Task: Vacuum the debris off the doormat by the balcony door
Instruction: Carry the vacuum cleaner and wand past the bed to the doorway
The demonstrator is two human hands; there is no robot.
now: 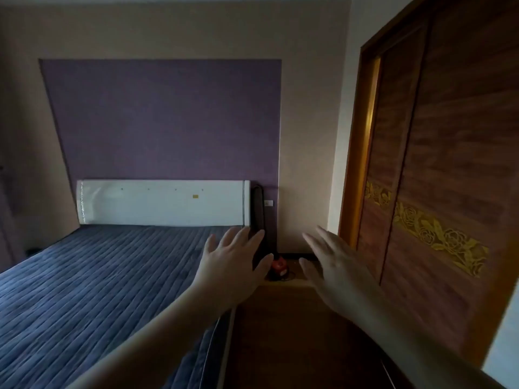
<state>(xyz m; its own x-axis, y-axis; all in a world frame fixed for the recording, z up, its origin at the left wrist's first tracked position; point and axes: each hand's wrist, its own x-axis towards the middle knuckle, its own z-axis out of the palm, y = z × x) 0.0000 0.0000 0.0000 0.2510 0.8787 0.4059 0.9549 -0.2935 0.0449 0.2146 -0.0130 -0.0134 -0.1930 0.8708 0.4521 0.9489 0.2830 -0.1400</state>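
Doormat and balcony door lie outside this view. Left to right: a bed (84,276) with blue quilted cover, left hand (234,265) fingers spread and empty, right hand (334,265) likewise open and blurred, wooden wardrobe doors (449,178).

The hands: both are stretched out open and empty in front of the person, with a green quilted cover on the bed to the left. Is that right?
Not quite. In the head view the quilted cover on the bed is dark blue, not green. The rest holds: the left hand and the right hand are both stretched out open and empty, with the bed to the left.
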